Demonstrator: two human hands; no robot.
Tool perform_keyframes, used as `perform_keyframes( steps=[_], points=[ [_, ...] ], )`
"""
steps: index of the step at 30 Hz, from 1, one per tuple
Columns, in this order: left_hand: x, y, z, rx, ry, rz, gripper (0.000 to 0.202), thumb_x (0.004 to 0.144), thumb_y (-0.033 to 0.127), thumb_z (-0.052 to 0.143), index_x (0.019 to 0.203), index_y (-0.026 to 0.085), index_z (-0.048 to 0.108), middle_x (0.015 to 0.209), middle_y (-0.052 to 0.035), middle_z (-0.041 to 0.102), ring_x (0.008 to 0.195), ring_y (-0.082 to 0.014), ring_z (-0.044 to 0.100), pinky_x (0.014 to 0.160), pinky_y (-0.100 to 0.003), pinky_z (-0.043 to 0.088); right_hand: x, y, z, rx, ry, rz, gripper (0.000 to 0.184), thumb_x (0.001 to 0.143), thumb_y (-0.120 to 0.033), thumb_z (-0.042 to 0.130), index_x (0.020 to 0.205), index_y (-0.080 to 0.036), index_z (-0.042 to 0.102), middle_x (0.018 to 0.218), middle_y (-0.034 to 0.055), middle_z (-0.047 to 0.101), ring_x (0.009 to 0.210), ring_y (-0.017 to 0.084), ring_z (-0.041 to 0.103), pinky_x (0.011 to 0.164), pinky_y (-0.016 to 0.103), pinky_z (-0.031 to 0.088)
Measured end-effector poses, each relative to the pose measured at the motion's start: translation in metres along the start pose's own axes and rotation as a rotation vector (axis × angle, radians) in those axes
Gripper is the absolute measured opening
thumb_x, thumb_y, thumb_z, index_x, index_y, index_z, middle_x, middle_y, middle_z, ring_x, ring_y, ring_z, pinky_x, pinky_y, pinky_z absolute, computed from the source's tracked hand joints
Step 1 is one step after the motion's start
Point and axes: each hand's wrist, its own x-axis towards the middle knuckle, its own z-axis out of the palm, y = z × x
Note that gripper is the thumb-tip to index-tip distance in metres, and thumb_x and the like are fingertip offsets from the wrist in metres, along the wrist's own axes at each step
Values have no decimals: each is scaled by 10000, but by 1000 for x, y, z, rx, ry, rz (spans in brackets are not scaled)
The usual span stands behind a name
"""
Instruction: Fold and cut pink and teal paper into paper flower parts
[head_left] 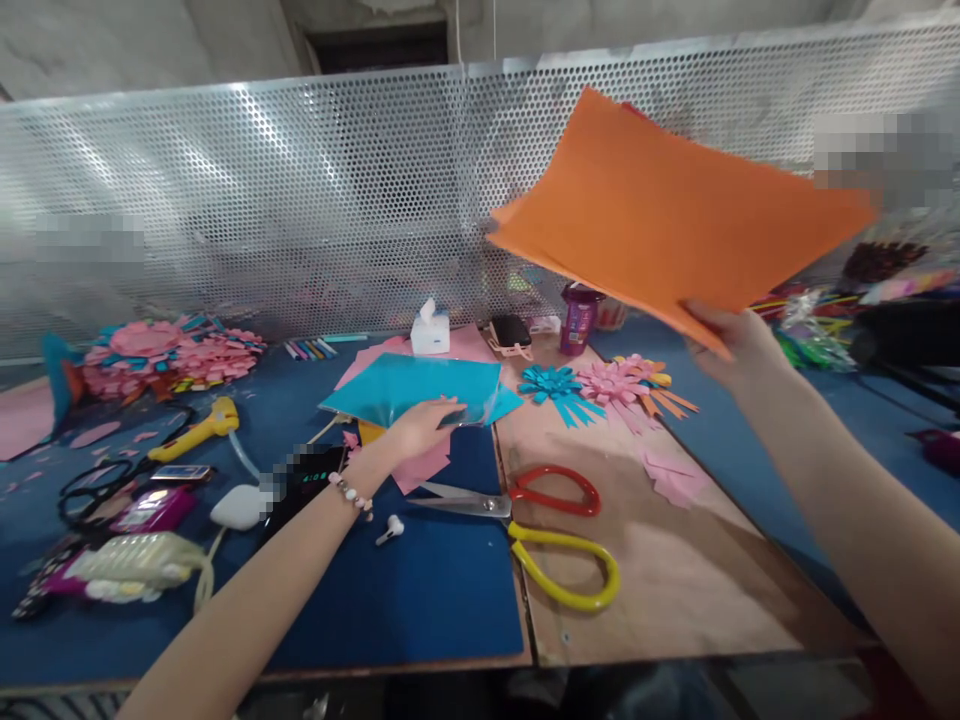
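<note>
My right hand [726,338] is raised above the table and pinches the lower edge of a large orange paper sheet [675,215], which hangs tilted in the air. Lower down, my left hand [426,424] lies on the near edge of a teal paper sheet [420,385] on the table, fingers curled onto it, with pink paper [424,465] underneath. Just in front of that hand lie scissors [540,510] with one red and one yellow handle.
Teal, pink and orange paper flowers [604,385] lie at the centre right. A pile of pink flowers [169,352] sits far left. A yellow glue gun [196,428], black scissors [94,490], a tissue box [430,330], a purple cup [577,318] and a perforated metal screen [300,200] are also here.
</note>
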Motion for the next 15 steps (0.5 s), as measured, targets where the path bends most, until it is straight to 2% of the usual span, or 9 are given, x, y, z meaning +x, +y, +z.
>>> perform_keyframes(
  steps=[2, 5, 7, 9, 11, 13, 15],
  points=[
    [-1, 1, 0, 19, 29, -20, 406, 942, 267, 500, 1332, 231, 605, 1380, -79, 610, 1273, -255, 581, 1064, -397, 461, -4, 6, 4, -23, -7, 69, 187, 747, -13, 614, 737, -174, 709, 1118, 88, 726, 858, 138, 691, 785, 226, 554],
    [0, 2, -5, -7, 179, -135, 391, 990, 312, 399, 1279, 187, 631, 1199, -132, 710, 1036, -256, 704, 887, -349, 535, -13, 8, 8, -65, -1, 128, 191, 678, -12, 670, 777, -167, 726, 1087, 91, 734, 827, 163, 694, 768, 270, 568],
    [2, -2, -12, -18, 343, -273, 408, 1006, 328, 340, 1123, 136, 681, 991, -149, 749, 873, -253, 722, 796, -332, 533, -18, 0, 9, -127, 26, 131, 212, 661, -8, 668, 792, -157, 742, 1041, 103, 744, 750, 162, 687, 717, 285, 570],
    [4, -10, -18, -23, 559, -405, 410, 1001, 339, 343, 978, 112, 684, 876, -157, 734, 834, -256, 707, 777, -329, 518, -22, -10, 10, -202, 40, 97, 238, 653, 1, 677, 817, -150, 759, 1010, 116, 750, 698, 157, 678, 686, 288, 570],
    [4, -18, -25, -60, 750, -506, 413, 993, 373, 362, 894, 113, 666, 809, -152, 713, 801, -254, 692, 762, -332, 513, -25, -20, 12, -252, 10, 77, 272, 652, 11, 697, 864, -141, 773, 1015, 132, 751, 695, 161, 682, 691, 296, 576],
    [3, -23, -31, -101, 887, -578, 436, 992, 410, 358, 862, 114, 650, 778, -148, 698, 774, -253, 681, 760, -344, 515, -26, -24, 19, -269, -26, 107, 290, 669, 30, 687, 896, -126, 775, 1019, 148, 750, 703, 170, 691, 697, 308, 585],
    [2, -24, -34, -121, 991, -596, 444, 995, 423, 347, 905, 107, 646, 834, -161, 707, 822, -261, 685, 800, -360, 517, -23, -21, 31, -276, -36, 156, 289, 666, 69, 667, 880, -96, 770, 971, 169, 753, 695, 193, 697, 672, 324, 592]
  ],
)
